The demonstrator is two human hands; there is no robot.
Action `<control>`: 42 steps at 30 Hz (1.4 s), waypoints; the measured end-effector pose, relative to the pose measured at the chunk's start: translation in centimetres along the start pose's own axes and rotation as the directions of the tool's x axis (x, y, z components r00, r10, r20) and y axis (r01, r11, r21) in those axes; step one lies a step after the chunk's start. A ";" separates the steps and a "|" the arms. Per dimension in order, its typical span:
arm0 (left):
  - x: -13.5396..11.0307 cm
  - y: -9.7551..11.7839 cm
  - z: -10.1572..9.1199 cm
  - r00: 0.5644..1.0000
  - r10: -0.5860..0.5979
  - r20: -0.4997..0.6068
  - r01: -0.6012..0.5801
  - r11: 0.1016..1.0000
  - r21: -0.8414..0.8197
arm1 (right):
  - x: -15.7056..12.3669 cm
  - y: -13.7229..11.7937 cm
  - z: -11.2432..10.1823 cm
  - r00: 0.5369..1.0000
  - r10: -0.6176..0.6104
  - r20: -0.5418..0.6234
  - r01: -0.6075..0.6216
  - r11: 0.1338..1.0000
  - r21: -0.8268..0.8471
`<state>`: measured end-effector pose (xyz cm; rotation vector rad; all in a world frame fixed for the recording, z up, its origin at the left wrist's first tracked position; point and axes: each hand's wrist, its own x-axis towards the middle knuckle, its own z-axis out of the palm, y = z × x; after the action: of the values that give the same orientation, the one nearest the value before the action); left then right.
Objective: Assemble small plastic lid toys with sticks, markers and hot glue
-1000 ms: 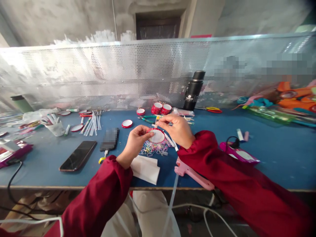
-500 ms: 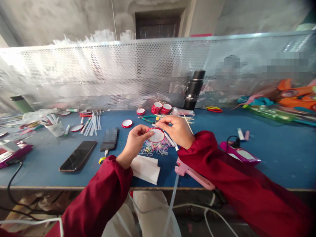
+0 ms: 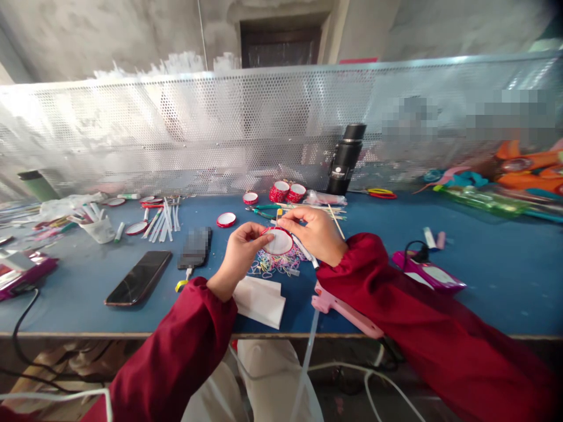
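My left hand (image 3: pixel 241 253) pinches a round white disc with a red rim (image 3: pixel 280 242) between thumb and fingers, its white face tilted toward me. At the disc's far edge, the closed fingertips of my right hand (image 3: pixel 315 233) grip a small yellow-tipped piece (image 3: pixel 280 213), too small to name. Below the disc lies a pile of coloured rubber bands (image 3: pixel 273 265), partly hidden by it. Under my right wrist a pink glue gun (image 3: pixel 345 312) rests on the table's near edge. A folded white paper (image 3: pixel 260 303) lies close to my left wrist.
More red-rimmed discs (image 3: pixel 280 192) are stacked at the back, beside teal-handled pliers (image 3: pixel 266 209). A black flask (image 3: pixel 346 161) stands behind them. Two phones, one a black phone (image 3: pixel 139 278), and several white sticks (image 3: pixel 163 221) lie left. A purple power strip (image 3: pixel 428 274) is right.
Both hands stay almost in place, with the disc still in my left hand. The camera view has shifted very slightly.
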<state>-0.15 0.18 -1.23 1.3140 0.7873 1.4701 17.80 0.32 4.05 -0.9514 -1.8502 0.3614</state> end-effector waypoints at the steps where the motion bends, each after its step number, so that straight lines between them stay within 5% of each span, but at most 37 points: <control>1: 0.0 0.0 0.0 1.000 0.001 -0.003 -0.001 1.000 0.003 | 0.0 0.1 0.0 1.000 0.007 0.005 -0.007 1.000 0.010; 9: -0.1 0.3 0.3 1.000 -0.028 0.007 0.028 0.999 -0.044 | 0.0 0.6 0.3 0.992 0.069 0.102 -0.083 0.986 0.148; 31: -0.5 0.3 0.8 0.998 -0.047 -0.029 0.045 0.997 -0.063 | -0.8 0.8 1.3 0.962 0.231 0.149 -0.271 0.890 0.366; 42: -0.5 -0.1 0.9 0.993 -0.091 -0.081 0.083 0.991 -0.103 | -1.9 1.7 3.3 0.967 0.241 0.081 -0.253 0.946 0.202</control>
<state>0.73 -0.42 -1.30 1.1348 0.8062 1.4846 16.10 0.54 0.24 -1.0356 -1.7034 0.7295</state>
